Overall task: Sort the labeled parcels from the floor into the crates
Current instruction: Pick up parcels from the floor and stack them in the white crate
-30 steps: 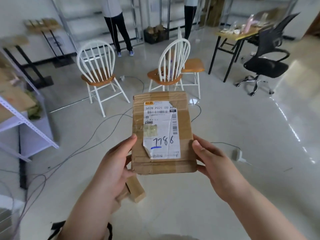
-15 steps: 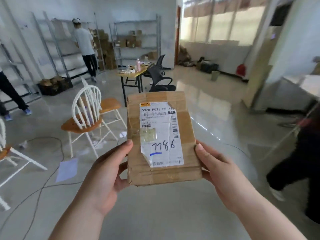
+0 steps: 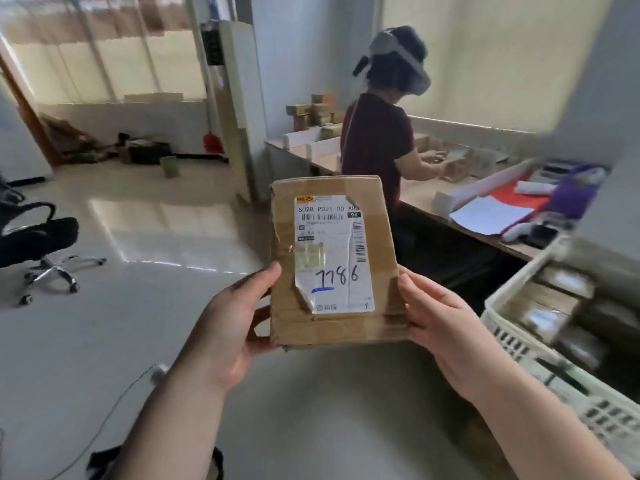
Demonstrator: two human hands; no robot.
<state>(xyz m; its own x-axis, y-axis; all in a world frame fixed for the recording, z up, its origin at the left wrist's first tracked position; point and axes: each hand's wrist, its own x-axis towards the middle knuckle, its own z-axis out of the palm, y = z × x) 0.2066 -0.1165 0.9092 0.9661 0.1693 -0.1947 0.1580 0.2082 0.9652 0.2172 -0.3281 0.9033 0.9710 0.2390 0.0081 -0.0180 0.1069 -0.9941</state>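
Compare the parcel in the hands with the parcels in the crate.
The held parcel is up in the air, gripped by the left hand and right hand; the crate parcels lie inside the crate. Its label shows 7786; theirs are blurred. All are brown cardboard with white labels.

Soft daylight enters through blinds (image 3: 104, 53) behind, glare streaks the floor (image 3: 166, 233), and the edges smear with motion blur

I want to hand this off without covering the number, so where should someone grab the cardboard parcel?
Take the cardboard parcel by its free top half, gripping the two long side edges from above. It is flat and upright, the left hand and right hand already hold the lower sides, and the label covers its face.
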